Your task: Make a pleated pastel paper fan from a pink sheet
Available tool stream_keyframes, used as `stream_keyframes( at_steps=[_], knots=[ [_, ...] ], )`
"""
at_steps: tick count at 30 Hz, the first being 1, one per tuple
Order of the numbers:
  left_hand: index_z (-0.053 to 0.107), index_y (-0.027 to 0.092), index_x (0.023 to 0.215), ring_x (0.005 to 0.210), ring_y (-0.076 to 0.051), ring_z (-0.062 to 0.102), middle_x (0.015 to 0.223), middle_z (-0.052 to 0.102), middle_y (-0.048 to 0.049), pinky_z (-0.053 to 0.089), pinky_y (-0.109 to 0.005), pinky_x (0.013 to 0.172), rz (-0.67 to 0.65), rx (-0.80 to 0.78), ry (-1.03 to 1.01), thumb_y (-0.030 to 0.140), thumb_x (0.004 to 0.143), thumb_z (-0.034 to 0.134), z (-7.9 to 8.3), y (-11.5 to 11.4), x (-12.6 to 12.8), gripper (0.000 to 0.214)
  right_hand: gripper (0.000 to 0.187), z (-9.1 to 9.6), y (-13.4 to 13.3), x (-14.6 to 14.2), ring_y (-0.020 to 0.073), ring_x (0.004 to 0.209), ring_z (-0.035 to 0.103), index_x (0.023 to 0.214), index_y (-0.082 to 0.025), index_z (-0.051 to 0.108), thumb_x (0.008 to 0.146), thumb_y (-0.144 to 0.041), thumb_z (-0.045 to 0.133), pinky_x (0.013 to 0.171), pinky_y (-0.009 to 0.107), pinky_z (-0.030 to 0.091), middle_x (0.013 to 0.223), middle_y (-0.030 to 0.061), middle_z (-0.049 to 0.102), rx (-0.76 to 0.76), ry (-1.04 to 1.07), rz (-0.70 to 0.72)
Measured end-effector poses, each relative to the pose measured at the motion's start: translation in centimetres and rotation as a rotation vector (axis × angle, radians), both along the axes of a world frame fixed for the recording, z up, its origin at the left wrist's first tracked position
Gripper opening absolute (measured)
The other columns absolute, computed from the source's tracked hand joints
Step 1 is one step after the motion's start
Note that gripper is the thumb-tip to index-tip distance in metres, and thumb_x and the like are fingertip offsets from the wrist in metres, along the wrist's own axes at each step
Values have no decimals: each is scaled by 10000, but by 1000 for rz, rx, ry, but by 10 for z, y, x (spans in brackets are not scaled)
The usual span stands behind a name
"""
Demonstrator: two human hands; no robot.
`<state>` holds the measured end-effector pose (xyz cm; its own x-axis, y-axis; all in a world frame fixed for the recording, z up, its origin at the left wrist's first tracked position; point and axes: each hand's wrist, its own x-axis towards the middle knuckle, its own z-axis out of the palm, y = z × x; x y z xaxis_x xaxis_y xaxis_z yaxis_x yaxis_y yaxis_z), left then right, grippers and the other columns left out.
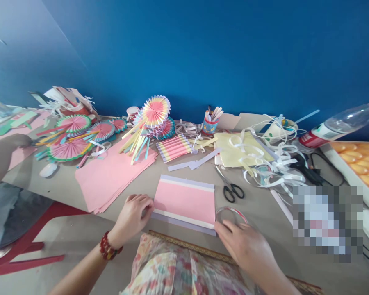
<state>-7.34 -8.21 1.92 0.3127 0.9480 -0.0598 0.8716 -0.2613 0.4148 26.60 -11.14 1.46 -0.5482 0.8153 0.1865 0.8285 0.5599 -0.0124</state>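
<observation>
Pink paper (184, 203), long axis left-right, is pinched at its left end by the left hand (134, 213) and touched near-right by the unclenched right hand (242, 242).

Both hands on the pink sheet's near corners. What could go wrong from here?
1. The left hand and right hand touch the pink sheet only at its near corners; uneven pressure may skew its layered strips.
2. The tape ring lies beside the right hand's fingertips and could catch that corner.
3. The scissors lie close; a sideways reach might snag them.
</observation>
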Motion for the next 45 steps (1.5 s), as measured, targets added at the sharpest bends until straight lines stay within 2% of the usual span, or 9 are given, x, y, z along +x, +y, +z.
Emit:
stream_keyframes(
  at_steps=[14, 30, 45],
  knots=[
    [556, 203, 755, 728, -177, 569, 762, 624, -12, 386, -320, 783, -13, 28, 2, 157, 876, 467, -1, -2, 0, 157, 212, 3, 1, -4, 112, 488, 481, 768, -245, 587, 905, -158, 450, 532, 313, 194, 595, -33, 577, -17, -8, -23],
    [536, 202, 768, 758, -181, 571, 784, 625, -17, 383, -326, 787, -6, 10, -10, 165, 890, 461, -5, -2, -2, 148, 353, 3, 6, -7, 115, 439, 443, 715, -229, 579, 975, -205, 341, 521, 315, 163, 531, -21, 545, 54, -25, -31],
    [536, 202, 773, 729, -171, 568, 771, 620, -12, 374, -315, 776, -28, 12, 12, 184, 886, 465, -6, -1, -4, 135, 245, 4, 5, -10, 119, 440, 457, 730, -243, 566, 915, -167, 426, 522, 314, 149, 543, -36, 551, 56, -57, -34]
  ],
)
